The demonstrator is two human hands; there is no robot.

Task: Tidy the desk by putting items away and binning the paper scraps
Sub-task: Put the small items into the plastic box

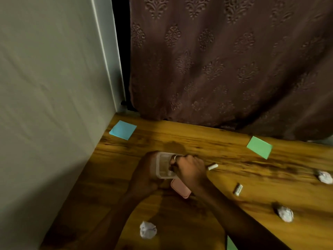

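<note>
A small clear plastic box (163, 166) sits on the wooden desk (225, 152). My left hand (144, 175) grips its left side. My right hand (189, 168) reaches into the box with a small white battery pinched in its fingertips. The box's pink lid (181, 189) lies just in front, partly under my right wrist. Two more batteries lie to the right: one (212, 167) close to my right hand, another (238, 189) nearer me. Crumpled paper balls rest at the front (147, 230), front right (285, 213) and far right (325, 176).
A blue sticky note (122, 130) lies at the desk's far left corner, a green one (259, 147) at the far right. Another green edge (230, 244) shows at the bottom. A grey wall (50, 105) borders the left; a brown curtain (225, 60) hangs behind the desk.
</note>
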